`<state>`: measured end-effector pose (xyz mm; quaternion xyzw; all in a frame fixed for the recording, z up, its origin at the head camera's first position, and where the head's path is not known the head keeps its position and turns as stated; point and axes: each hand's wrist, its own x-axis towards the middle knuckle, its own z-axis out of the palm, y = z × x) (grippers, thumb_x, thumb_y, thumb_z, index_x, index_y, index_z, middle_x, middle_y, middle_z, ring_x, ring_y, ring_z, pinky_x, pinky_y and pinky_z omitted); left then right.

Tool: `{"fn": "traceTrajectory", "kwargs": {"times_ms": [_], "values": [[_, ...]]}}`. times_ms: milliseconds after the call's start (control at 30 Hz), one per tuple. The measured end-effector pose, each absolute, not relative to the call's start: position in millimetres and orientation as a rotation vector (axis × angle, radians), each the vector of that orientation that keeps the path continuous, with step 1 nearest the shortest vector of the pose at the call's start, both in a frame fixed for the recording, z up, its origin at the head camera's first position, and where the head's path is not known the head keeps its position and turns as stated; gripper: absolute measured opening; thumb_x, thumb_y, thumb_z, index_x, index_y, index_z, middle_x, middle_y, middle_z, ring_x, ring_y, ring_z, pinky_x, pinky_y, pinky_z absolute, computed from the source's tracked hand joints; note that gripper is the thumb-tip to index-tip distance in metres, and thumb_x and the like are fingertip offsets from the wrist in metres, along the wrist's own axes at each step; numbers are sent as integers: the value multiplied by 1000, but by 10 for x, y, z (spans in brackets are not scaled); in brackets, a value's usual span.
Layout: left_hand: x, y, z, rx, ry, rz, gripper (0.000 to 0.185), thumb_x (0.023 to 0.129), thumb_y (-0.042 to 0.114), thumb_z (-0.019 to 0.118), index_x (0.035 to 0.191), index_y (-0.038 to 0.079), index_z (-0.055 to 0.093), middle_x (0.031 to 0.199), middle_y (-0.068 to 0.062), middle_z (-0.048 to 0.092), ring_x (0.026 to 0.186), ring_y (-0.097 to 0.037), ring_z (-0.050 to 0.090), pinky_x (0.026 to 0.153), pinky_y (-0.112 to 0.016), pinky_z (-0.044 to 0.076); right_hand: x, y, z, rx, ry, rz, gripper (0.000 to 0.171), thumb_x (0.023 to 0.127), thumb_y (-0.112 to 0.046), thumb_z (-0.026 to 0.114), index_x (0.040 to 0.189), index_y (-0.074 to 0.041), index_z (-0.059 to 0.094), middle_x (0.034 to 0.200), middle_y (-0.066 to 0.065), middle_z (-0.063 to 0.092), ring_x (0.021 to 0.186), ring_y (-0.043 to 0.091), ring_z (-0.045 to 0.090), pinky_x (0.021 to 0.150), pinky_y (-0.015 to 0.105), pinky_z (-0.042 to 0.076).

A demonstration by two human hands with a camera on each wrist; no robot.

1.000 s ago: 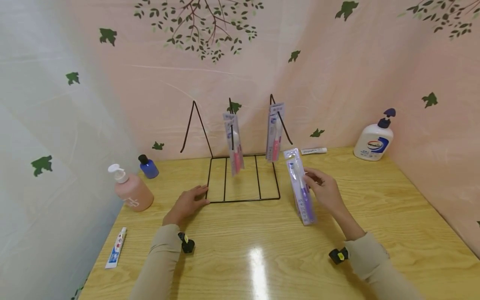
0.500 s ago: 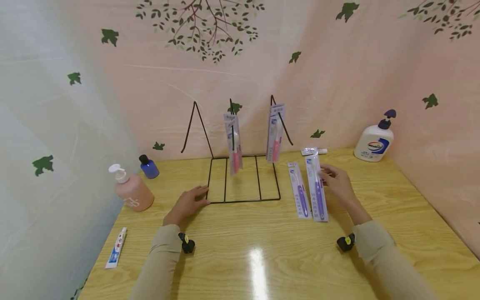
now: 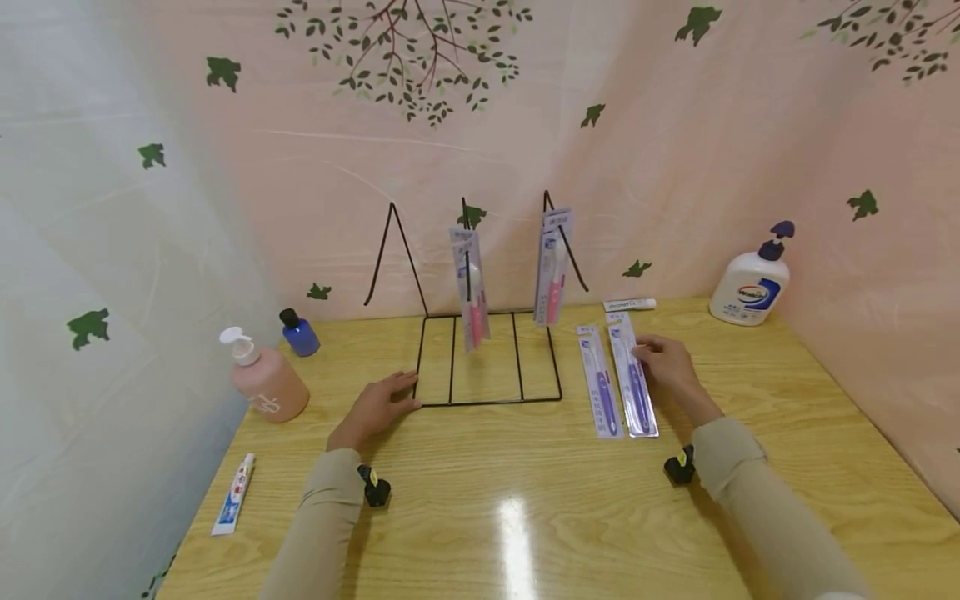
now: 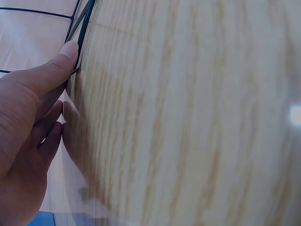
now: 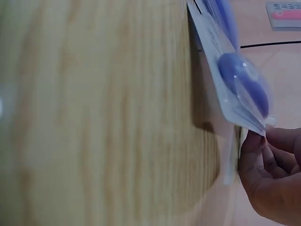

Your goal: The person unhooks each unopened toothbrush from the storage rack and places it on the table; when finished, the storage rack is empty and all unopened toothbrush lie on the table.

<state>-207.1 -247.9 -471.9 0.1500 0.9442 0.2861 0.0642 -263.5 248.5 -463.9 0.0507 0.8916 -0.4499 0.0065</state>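
A black wire rack [image 3: 487, 358] stands at the back of the wooden table [image 3: 525, 500]. Two pink toothbrush packs [image 3: 470, 287] [image 3: 553, 267] hang from it. My left hand [image 3: 378, 404] rests flat on the table with its thumb against the rack's front left corner [image 4: 82, 28]. Two purple toothbrush packs lie side by side to the right of the rack. My right hand [image 3: 663, 360] pinches the right edge of the right-hand pack [image 3: 633, 383]. In the right wrist view that pack [image 5: 240, 89] has its edge slightly raised at my fingertips [image 5: 256, 139]. The left-hand pack [image 3: 600, 383] lies untouched.
A pink pump bottle [image 3: 266, 383] and a small blue bottle [image 3: 298, 333] stand at the left. A toothpaste tube [image 3: 234, 496] lies near the left front edge. At the back right are a white pump bottle [image 3: 750, 283] and a small tube [image 3: 628, 305]. Curtain walls enclose the table.
My right hand held the purple packs tilted up a second ago; one then lay on the table, and now the second lies beside it. My left hand has stayed put.
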Motion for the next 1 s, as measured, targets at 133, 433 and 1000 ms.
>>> {"fn": "traceTrajectory", "kwargs": {"times_ms": [133, 433, 1000], "values": [[-2078, -2481, -4722, 453, 2855, 856, 58, 93, 28, 62, 144, 7, 44, 151, -12, 39, 141, -35, 31, 113, -57, 26, -2669, 2470, -4661, 158, 2791, -1375, 40, 99, -18, 51, 131, 6, 54, 115, 25, 61, 96, 28, 59, 75, 27, 47], [-2078, -2476, -4712, 459, 2851, 852, 58, 93, 28, 63, 143, 6, 45, 151, -12, 39, 141, -36, 31, 112, -56, 28, -2641, 2444, -4631, 180, 2748, -1324, 38, 100, -15, 49, 130, 6, 54, 119, 26, 59, 96, 26, 58, 74, 26, 47], [-2079, -2475, -4709, 425, 2837, 858, 59, 93, 30, 62, 144, 7, 44, 152, -14, 36, 141, -37, 30, 113, -58, 24, -2615, 2470, -4652, 221, 2737, -1340, 35, 99, -17, 51, 124, 7, 58, 114, 24, 62, 87, 20, 62, 66, 22, 52]]}}
